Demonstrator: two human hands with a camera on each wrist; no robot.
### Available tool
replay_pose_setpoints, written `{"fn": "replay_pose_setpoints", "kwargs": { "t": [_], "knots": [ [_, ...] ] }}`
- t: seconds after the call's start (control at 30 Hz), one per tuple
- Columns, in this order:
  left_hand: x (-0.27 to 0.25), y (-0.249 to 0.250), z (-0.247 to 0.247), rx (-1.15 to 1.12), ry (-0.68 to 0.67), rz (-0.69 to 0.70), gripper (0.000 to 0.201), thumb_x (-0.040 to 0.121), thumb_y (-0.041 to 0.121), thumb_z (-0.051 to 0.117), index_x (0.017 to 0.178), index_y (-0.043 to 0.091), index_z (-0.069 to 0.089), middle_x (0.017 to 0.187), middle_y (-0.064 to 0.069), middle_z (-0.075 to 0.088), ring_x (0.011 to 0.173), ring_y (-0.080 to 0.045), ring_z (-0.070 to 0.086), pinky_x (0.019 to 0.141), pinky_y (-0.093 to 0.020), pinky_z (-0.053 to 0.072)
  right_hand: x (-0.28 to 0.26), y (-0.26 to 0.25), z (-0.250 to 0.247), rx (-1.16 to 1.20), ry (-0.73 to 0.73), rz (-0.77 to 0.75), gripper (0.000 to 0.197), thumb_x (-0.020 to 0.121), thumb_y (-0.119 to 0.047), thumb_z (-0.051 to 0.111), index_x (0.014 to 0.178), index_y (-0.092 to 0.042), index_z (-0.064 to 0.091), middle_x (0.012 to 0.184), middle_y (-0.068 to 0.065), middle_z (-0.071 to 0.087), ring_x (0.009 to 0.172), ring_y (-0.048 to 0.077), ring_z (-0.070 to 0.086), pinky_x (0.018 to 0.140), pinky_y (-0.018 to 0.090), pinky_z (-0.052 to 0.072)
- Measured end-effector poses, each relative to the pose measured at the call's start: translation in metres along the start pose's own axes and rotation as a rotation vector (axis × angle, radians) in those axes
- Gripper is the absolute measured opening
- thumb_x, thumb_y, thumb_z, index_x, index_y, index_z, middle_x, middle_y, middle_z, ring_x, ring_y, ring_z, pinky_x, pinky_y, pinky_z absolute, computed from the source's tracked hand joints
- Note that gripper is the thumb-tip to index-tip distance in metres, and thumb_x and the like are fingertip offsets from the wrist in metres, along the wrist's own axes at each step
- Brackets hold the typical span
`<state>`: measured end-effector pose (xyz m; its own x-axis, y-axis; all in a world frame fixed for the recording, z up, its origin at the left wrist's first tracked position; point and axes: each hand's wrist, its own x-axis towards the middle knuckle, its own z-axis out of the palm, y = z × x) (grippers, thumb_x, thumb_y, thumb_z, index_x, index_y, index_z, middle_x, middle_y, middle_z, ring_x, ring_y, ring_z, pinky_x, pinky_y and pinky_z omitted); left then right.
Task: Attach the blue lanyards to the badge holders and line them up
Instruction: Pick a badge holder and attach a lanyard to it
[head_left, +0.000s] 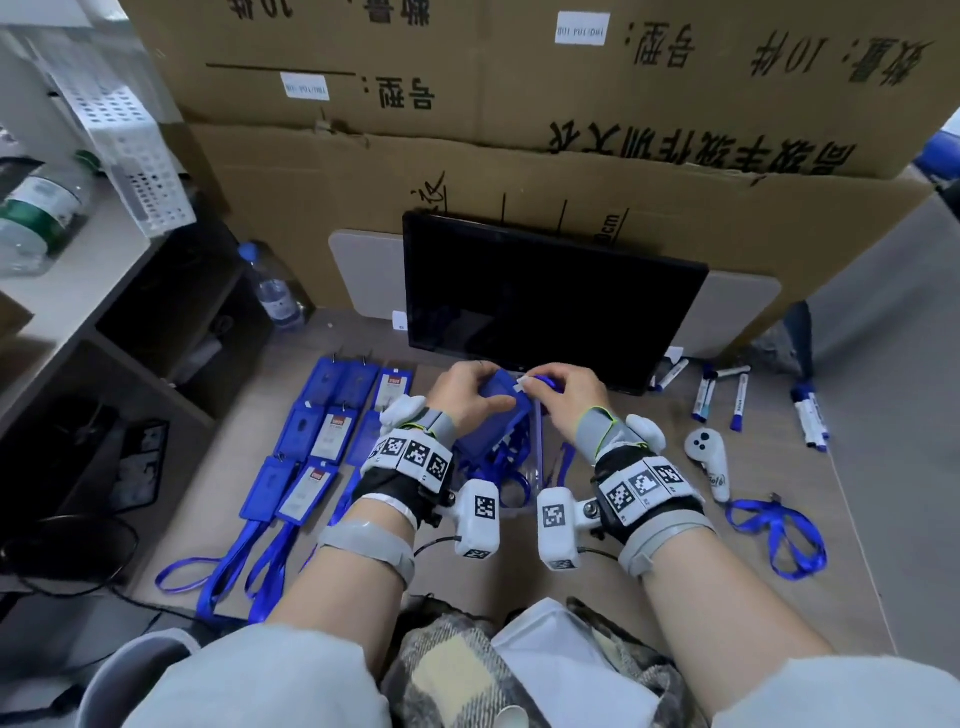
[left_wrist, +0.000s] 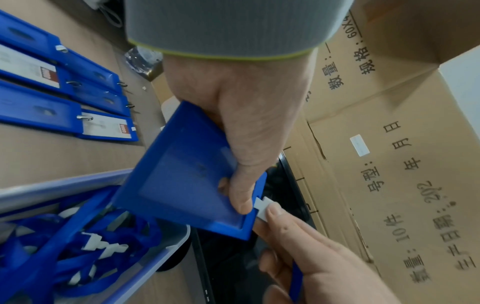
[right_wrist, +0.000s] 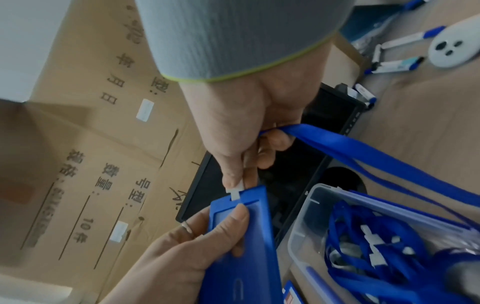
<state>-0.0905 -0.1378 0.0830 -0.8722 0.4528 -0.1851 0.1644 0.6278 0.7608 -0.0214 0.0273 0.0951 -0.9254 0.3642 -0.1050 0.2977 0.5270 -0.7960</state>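
My left hand (head_left: 470, 395) grips a blue badge holder (left_wrist: 182, 183) above the desk, thumb pressed near its slotted edge (right_wrist: 239, 214). My right hand (head_left: 563, 392) pinches the white plastic tab (right_wrist: 235, 192) of a blue lanyard (right_wrist: 376, 160) at that slot; the strap trails over my palm toward the bin. Several finished badge holders (head_left: 324, 431) lie in rows at the left, their lanyards (head_left: 234, 561) running toward me. A clear plastic bin (right_wrist: 309, 222) under my hands holds more lanyards (left_wrist: 85, 253).
A black monitor (head_left: 550, 301) lies flat behind my hands, against stacked cardboard boxes (head_left: 519, 130). Several markers (head_left: 737, 400) and a white controller (head_left: 711, 462) lie at the right, with a loose blue lanyard (head_left: 779, 530). A water bottle (head_left: 275, 291) stands at the back left.
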Motion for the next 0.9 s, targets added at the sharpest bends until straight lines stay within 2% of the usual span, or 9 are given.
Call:
{"fn": "replay_pose_setpoints", "kwargs": {
  "t": [0.13,0.23,0.3,0.33,0.43,0.57,0.7,0.8,0.9],
  "knots": [
    [0.004,0.003,0.010,0.074,-0.027,-0.049,0.056,0.079,0.038,0.077,0.129,0.018,0.061,0.120,0.001,0.068,0.111,-0.016,0.063,0.091,-0.028,0.048,0.008,0.017,-0.012,0.059,-0.052,-0.017,0.012,0.087,-0.035,0.067,0.092,-0.025,0.072,0.089,-0.004,0.072,0.087,0.016,0.065,0.081,0.029,0.049],
    [0.002,0.013,0.019,-0.028,-0.042,-0.040,0.053,0.079,0.032,0.079,0.126,0.015,0.063,0.118,-0.001,0.069,0.108,-0.014,0.064,0.098,-0.033,0.050,0.013,0.027,-0.018,0.170,-0.100,0.007,0.011,0.090,-0.028,0.064,0.093,-0.023,0.074,0.091,-0.002,0.073,0.090,0.015,0.066,0.089,0.032,0.050],
    [0.000,0.021,0.030,-0.080,-0.053,-0.041,0.041,0.078,0.031,0.080,0.115,0.019,0.067,0.104,0.004,0.072,0.095,-0.011,0.067,0.092,-0.035,0.054,0.014,0.033,-0.022,0.214,-0.160,0.035,0.015,0.092,-0.024,0.062,0.099,-0.019,0.075,0.098,0.001,0.074,0.095,0.015,0.066,0.092,0.027,0.050],
    [-0.002,0.024,0.035,-0.067,-0.043,-0.058,0.040,0.077,0.031,0.080,0.113,0.019,0.066,0.100,0.006,0.070,0.091,-0.011,0.065,0.087,-0.032,0.054,0.013,0.036,-0.023,0.227,-0.207,0.052,0.018,0.093,-0.023,0.061,0.102,-0.016,0.075,0.102,0.003,0.073,0.098,0.015,0.065,0.088,0.018,0.050],
    [-0.009,0.021,0.050,-0.064,0.040,-0.148,0.044,0.074,0.032,0.083,0.108,0.018,0.059,0.092,0.006,0.063,0.083,-0.010,0.059,0.075,-0.025,0.049,0.006,0.044,-0.023,0.244,-0.318,0.109,0.026,0.094,-0.029,0.060,0.106,-0.010,0.074,0.106,0.008,0.073,0.100,0.015,0.064,0.062,0.004,0.041],
    [-0.020,0.018,0.060,-0.045,0.059,-0.187,0.042,0.076,0.029,0.082,0.109,0.014,0.060,0.082,0.006,0.060,0.073,-0.013,0.055,0.066,-0.027,0.045,0.002,0.055,-0.021,0.271,-0.442,0.074,0.028,0.092,-0.031,0.063,0.103,-0.009,0.075,0.102,0.005,0.073,0.094,0.011,0.064,0.066,-0.001,0.040],
    [-0.026,0.018,0.061,-0.073,0.032,-0.196,0.038,0.077,0.030,0.081,0.108,0.018,0.062,0.095,-0.003,0.070,0.089,-0.021,0.066,0.082,-0.041,0.055,0.001,0.057,-0.009,0.315,-0.355,0.054,0.023,0.095,-0.019,0.060,0.102,-0.002,0.074,0.101,0.016,0.073,0.087,0.014,0.064,0.061,-0.001,0.040],
    [-0.032,0.009,0.055,-0.049,0.029,-0.220,0.041,0.077,0.032,0.079,0.114,0.022,0.064,0.101,-0.002,0.071,0.092,-0.018,0.067,0.081,-0.037,0.055,0.012,0.054,-0.008,0.411,-0.163,0.140,0.027,0.097,-0.027,0.057,0.098,-0.005,0.073,0.080,0.008,0.068,0.065,0.009,0.058,0.053,0.003,0.040],
    [-0.040,0.000,0.044,-0.083,0.029,-0.223,0.050,0.081,0.027,0.078,0.127,0.020,0.060,0.113,-0.003,0.069,0.094,-0.012,0.062,0.074,-0.021,0.047,0.021,0.042,-0.010,0.414,-0.171,0.139,0.021,0.095,-0.029,0.059,0.092,-0.013,0.073,0.073,0.000,0.066,0.063,0.006,0.056,0.057,0.005,0.043]
  ]
}}
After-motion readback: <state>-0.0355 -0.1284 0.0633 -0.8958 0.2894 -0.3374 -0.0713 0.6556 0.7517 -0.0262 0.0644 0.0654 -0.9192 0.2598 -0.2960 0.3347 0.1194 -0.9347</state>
